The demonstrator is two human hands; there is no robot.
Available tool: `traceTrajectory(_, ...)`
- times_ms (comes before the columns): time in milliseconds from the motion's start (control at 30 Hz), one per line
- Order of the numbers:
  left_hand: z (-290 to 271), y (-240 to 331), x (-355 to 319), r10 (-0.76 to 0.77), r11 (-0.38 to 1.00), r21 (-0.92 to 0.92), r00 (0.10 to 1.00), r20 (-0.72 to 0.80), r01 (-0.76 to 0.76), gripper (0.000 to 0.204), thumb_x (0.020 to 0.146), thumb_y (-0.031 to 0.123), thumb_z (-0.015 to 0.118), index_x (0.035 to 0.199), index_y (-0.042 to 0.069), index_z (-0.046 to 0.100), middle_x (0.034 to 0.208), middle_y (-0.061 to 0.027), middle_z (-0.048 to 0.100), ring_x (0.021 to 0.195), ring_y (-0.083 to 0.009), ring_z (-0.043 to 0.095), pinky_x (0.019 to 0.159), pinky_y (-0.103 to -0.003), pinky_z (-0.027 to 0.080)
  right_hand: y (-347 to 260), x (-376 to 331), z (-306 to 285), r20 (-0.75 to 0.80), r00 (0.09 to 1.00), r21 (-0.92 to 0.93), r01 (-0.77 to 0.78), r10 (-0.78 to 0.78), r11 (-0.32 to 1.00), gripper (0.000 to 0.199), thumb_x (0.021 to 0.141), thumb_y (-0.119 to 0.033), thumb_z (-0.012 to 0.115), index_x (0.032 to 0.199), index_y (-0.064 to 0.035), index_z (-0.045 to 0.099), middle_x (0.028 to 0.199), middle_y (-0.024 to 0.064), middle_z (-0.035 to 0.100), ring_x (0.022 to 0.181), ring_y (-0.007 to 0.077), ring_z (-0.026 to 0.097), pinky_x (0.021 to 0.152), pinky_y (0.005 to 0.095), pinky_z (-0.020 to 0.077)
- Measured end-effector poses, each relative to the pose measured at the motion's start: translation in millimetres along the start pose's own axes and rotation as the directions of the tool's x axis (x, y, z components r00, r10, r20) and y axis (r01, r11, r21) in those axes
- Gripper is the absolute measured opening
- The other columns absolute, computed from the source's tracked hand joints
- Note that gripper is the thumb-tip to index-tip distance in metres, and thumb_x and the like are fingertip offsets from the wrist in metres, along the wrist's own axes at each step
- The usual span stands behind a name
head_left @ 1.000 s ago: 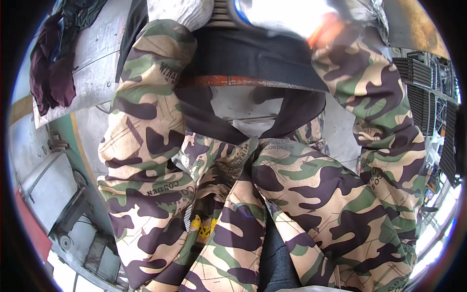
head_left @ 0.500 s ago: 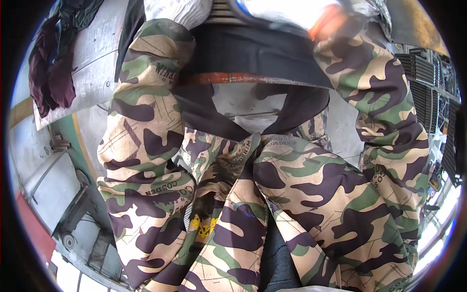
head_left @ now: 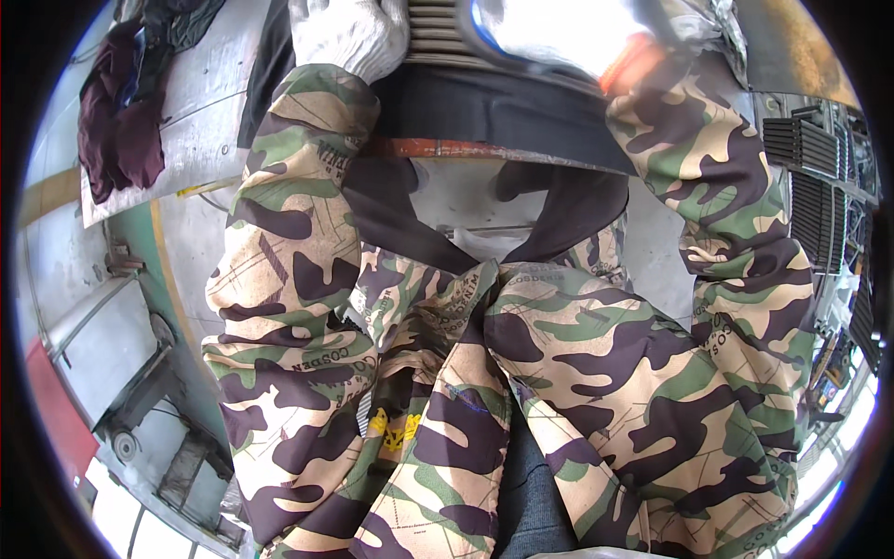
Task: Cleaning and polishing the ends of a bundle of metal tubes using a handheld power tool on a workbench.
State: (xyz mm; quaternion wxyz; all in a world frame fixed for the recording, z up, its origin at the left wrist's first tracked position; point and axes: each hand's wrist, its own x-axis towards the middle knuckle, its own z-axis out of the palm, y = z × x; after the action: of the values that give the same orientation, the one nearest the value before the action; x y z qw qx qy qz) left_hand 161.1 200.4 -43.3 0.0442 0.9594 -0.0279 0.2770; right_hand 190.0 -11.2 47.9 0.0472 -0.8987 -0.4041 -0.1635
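My left hand, in a white knit glove, is at the top edge of the picture. Its fingers run out of view, so what they hold is hidden. Beside it lies a row of thin grey-brown strips packed side by side. On the other side of the strips is my right hand, in a white glove with an orange cuff. Glare and blur smear its fingers. A dark curved edge runs along that glove.
Below the strips, a black sheet covers an orange-red edge in front of my lap. Dark clothing hangs over a grey panel at left. Stacked dark metal bars fill a rack at right.
My left hand and forearm sit slightly lower and further right in the picture, showing more of the glove. The surroundings at left have shifted too. My right hand stays near the same place, blurred.
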Motion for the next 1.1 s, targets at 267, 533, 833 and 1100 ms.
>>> traceTrajectory(267, 11, -26, 11, -0.007, 0.991, 0.137, 0.999, -0.032, 0.011, 0.044, 0.099, 0.031, 0.057, 0.127, -0.002, 0.064, 0.130, -0.0224, 0.064, 0.126, -0.0444, 0.055, 0.109, -0.054, 0.041, 36, -15, -9, -0.034, 0.999, -0.052, 0.019, -0.021, 0.998, 0.019, 0.085, -0.026, 0.066, 0.088, -0.0069, 0.065, 0.085, 0.0161, 0.065, 0.081, 0.0375, 0.067, 0.071, 0.0497, 0.0557)
traceTrajectory(533, 21, -50, 11, 0.185, 0.920, 0.334, 0.979, 0.089, -0.205, 0.031, 0.097, 0.030, 0.059, 0.123, 0.016, 0.068, 0.135, -0.0120, 0.063, 0.124, -0.0382, 0.058, 0.104, -0.054, 0.046, 48, -49, -27, 0.018, 1.000, -0.090, 0.016, -0.015, 0.996, 0.018, 0.086, -0.023, 0.066, 0.088, -0.0063, 0.064, 0.089, 0.0155, 0.062, 0.087, 0.0354, 0.066, 0.072, 0.0486, 0.0552)
traceTrajectory(833, -5, -38, -19, 0.117, 0.979, 0.160, 0.992, 0.047, -0.123, 0.037, 0.102, 0.030, 0.054, 0.130, 0.008, 0.064, 0.137, -0.0149, 0.061, 0.123, -0.0389, 0.055, 0.103, -0.051, 0.043, 49, -42, -26, -0.037, 0.998, 0.006, 0.059, -0.059, 0.998, 0.018, 0.085, -0.023, 0.066, 0.088, -0.0054, 0.066, 0.085, 0.0168, 0.064, 0.081, 0.0358, 0.067, 0.070, 0.0470, 0.0568)
traceTrajectory(1100, -4, -42, -20, 0.224, 0.975, 0.047, 0.960, -0.165, -0.219, 0.025, 0.092, 0.021, 0.064, 0.109, 0.003, 0.062, 0.108, -0.0154, 0.066, 0.103, -0.0371, 0.060, 0.092, -0.051, 0.044, 60, -45, -24, 0.011, 1.000, -0.018, -0.019, 0.019, 1.000, 0.018, 0.084, -0.024, 0.066, 0.089, -0.0070, 0.067, 0.088, 0.0165, 0.065, 0.085, 0.0355, 0.068, 0.073, 0.0473, 0.0566)
